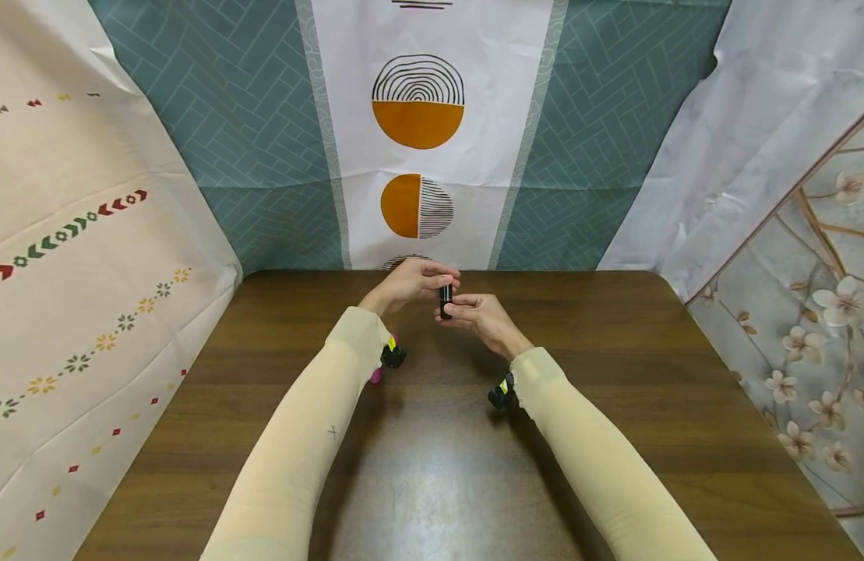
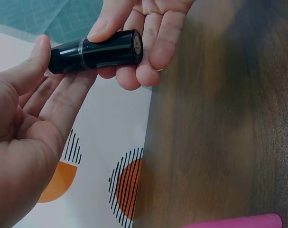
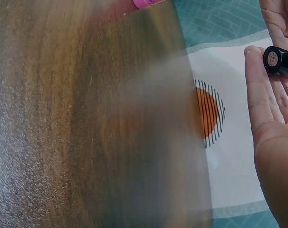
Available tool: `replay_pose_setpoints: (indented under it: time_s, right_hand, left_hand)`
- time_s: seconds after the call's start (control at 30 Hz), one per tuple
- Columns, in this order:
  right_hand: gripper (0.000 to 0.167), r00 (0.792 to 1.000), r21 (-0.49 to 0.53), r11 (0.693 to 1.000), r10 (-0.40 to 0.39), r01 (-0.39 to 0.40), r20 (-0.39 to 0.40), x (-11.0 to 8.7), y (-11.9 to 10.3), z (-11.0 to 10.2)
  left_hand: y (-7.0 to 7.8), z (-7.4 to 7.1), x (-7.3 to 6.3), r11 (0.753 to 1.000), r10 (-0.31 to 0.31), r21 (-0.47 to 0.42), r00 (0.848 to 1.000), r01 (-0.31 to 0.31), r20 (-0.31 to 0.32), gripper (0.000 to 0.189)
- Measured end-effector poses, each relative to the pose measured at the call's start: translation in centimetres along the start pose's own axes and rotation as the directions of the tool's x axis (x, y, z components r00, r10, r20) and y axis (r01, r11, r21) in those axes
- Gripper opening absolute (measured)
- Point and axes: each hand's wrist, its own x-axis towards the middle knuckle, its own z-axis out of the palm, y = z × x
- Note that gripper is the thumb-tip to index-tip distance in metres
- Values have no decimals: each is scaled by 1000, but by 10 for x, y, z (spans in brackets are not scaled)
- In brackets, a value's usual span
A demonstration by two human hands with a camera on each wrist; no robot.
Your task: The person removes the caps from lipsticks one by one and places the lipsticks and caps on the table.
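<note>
A glossy black lipstick tube with a thin silver ring stands nearly upright between both hands, above the far part of the table. My left hand pinches its upper end; in the left wrist view the thumb tip presses that end. Lower down, my right hand grips the tube between thumb and fingers. A small round label on the lipstick's base faces the left wrist camera. In the right wrist view the tube is cut off by the frame edge.
A pink cylindrical object lies on the wooden table, mostly hidden beneath the left forearm in the head view. A patterned curtain hangs right behind the table's far edge. Floral cloth borders the right side.
</note>
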Motion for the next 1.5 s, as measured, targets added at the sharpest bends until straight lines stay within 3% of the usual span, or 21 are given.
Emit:
replay_pose_setpoints:
  time_s: [0.73, 1.27, 1.5]
  right_hand:
    - [28, 1000, -40, 999, -16, 15, -22, -1, -3, 0]
    - [34, 998, -76, 997, -8, 4, -58, -1, -3, -1]
    - [30, 996, -243, 969, 19, -39, -82, -7, 5, -6]
  left_hand:
    - [2, 9, 3, 1000, -21, 0, 994, 21, -106, 36]
    - [3, 15, 3, 1000, -29, -8, 988, 28, -154, 31]
    - [12, 2, 1, 999, -33, -16, 971, 31, -236, 34]
